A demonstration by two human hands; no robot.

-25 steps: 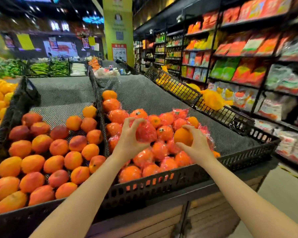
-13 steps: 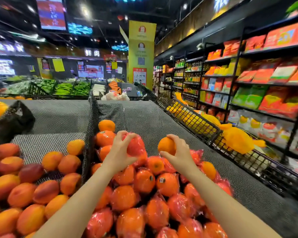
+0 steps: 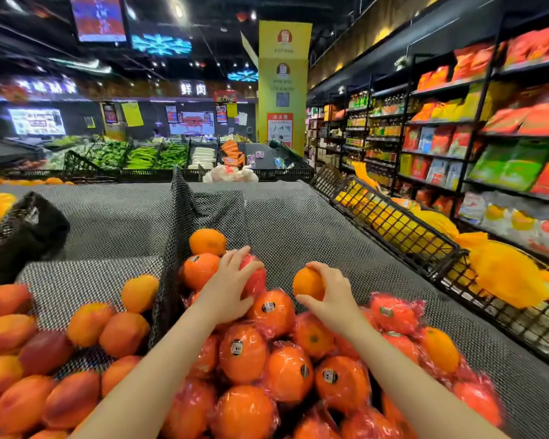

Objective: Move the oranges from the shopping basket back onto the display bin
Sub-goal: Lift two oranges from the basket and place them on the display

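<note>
Head view looks down over a grey mesh-lined display bin (image 3: pixel 298 223) where a heap of round oranges in glossy red film wrap (image 3: pixel 251 359) already fills the near end, many bearing small dark stickers. The left hand (image 3: pixel 227 293) has its fingers curled over a red-wrapped orange (image 3: pixel 255 277), which sits at the upper edge of the heap and touches the fruit below it; to my eye it is being set down or is just about to be let go. The right hand (image 3: pixel 333 296) grips a bare, unwrapped orange (image 3: pixel 308 284) between thumb and bent fingers, held a little above the pile with grey mesh behind it, so that one has not landed yet. Another bare orange (image 3: pixel 207 241) rests alone at the far tip of the heap, against the upright black mesh divider (image 3: pixel 176 236). Beyond that divider lie orange-red peaches or similar fruit (image 3: pixel 45 359) in the neighbouring section. The shopping basket itself is nowhere in sight here, so I cannot say how many oranges remain in it. Judging by the bin, a fair share seems returned, two are in hand, and plenty of bare mesh remains further back for any still to come.
</note>
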